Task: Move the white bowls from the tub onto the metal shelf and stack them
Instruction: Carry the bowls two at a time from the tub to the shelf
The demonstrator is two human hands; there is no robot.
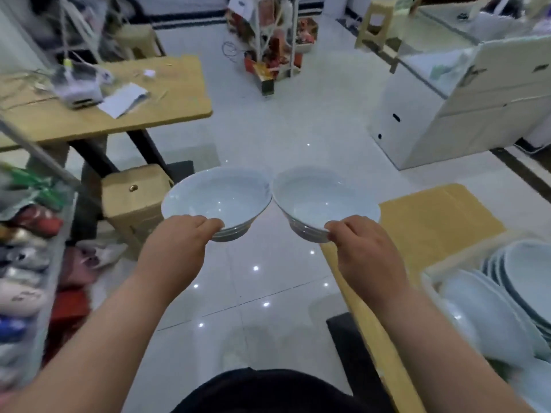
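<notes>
Two white bowls hang side by side over the tiled floor, their rims almost touching. My left hand (182,242) grips the near rim of the left bowl (217,198). My right hand (362,245) grips the near rim of the right bowl (320,195). Both bowls are upright and empty. At the lower right, the pale tub (429,272) stands on a wooden table and holds several more white bowls (492,308) leaning on their sides. A metal shelf (44,293) runs down the left edge, blurred, its levels packed with shoes.
A wooden table (143,111) at the upper left carries a small white device and papers. A cardboard box (134,201) stands under it. A white chest cabinet (447,114) is at the right, and a cluttered rack at the far centre.
</notes>
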